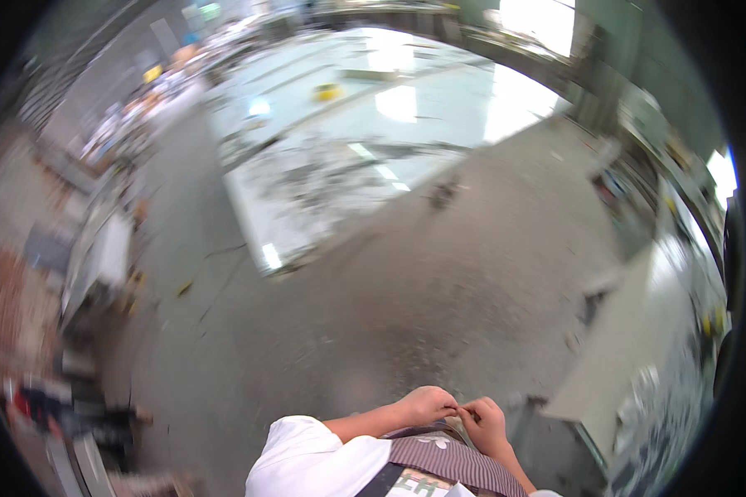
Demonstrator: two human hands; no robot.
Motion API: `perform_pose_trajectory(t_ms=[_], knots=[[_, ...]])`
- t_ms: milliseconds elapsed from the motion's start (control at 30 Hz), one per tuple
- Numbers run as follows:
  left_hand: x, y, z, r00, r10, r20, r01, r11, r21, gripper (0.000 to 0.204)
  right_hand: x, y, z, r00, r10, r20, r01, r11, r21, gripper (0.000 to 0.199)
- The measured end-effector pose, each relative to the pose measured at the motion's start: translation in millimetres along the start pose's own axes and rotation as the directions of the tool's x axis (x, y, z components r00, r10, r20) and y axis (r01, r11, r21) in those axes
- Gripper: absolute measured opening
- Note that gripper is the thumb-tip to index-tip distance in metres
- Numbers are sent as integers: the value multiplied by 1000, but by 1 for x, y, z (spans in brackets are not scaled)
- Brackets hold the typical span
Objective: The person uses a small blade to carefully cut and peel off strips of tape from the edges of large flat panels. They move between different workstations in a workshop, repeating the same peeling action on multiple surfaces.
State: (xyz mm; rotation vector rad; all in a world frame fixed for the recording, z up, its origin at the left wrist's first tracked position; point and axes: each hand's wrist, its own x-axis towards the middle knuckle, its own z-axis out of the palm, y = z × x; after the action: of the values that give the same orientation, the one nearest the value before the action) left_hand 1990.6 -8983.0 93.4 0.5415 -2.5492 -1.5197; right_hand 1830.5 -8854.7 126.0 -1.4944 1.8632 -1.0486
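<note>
One cluttered bench (99,248) runs along the left, and one pale floor panel (340,149) lies ahead. Low in the middle, two hands meet above a striped apron (456,460): left hand (427,404) and right hand (485,421), fingertips pinched together on something too small to tell. One white table (622,348) stands right.

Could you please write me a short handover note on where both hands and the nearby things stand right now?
Left hand: closed, fingertips meeting the right hand in front of the body.
Right hand: closed, pinching something too small and blurred to identify.
Things: both hands are just above the striped grey-brown apron; white sleeve on the left arm. The grey concrete floor lies ahead, and a pale workbench stands to the right.
Done or left: cannot be judged; the picture is motion-blurred.
</note>
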Motion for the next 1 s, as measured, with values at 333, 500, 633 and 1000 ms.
perform_pose_trajectory(t_ms=[333,500,633,1000], knots=[[-283,-84,-84,680,-351,-644,404,912,-70,21,71,-135,194,900,-387,200,348,915,204,8],[-378,-79,-82,358,-469,-807,436,849,-300,27,87,-174,264,721,-470,509,399,882,251,7],[-405,-84,-84,259,-459,-850,271,879,-392,25,111,-226,336,481,-591,647,467,798,382,9],[-441,-178,-217,-32,-289,-957,411,869,-276,15,252,-290,516,294,-542,788,232,840,491,4]])
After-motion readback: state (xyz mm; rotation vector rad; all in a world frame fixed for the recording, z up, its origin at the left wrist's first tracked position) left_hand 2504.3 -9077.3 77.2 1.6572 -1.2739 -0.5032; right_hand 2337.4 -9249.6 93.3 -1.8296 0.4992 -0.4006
